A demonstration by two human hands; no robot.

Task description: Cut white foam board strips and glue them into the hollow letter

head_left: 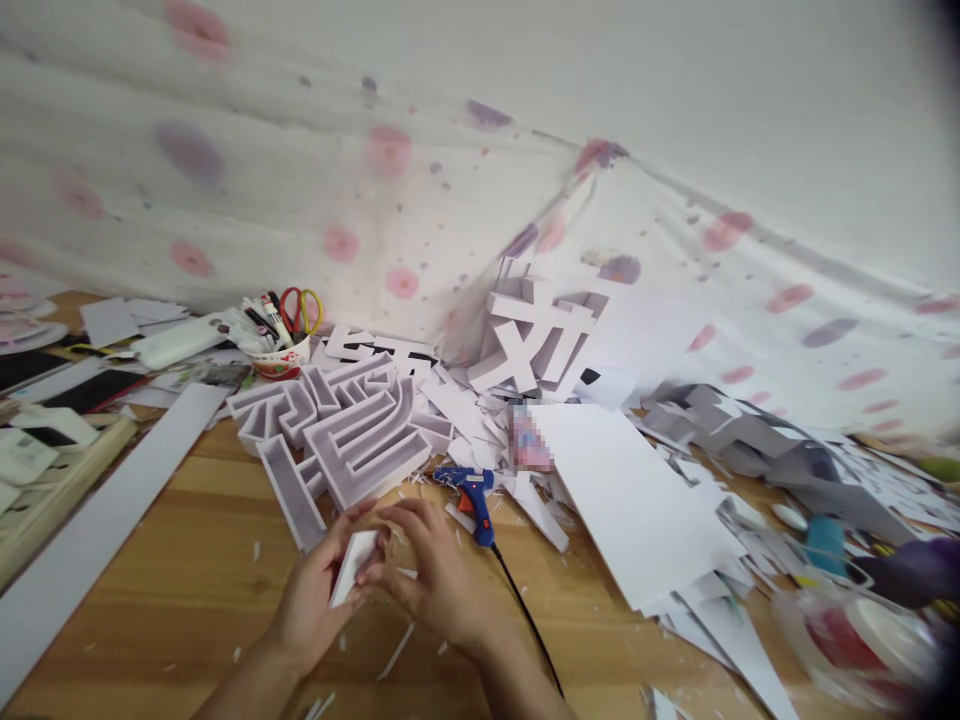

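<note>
Above the wooden table, my left hand (311,595) grips a small white foam-board piece (356,566) along its left side. The fingers of my right hand (431,570) are curled against the right edge of the same piece, thumb at its lower face. Part of the piece is hidden by the fingers. Just beyond my hands stands a white hollow board character (360,440), with raised walls and open channels. To the right of it lies a blue glue gun (474,492) with an orange trigger, its black cord running toward me.
A cup (281,360) of pens and scissors stands at the back left. One long white strip (112,540) lies at the left. Another board character (540,335) leans at the back. A white sheet (630,500) covers scraps at the right, near a plastic-wrapped roll (862,640).
</note>
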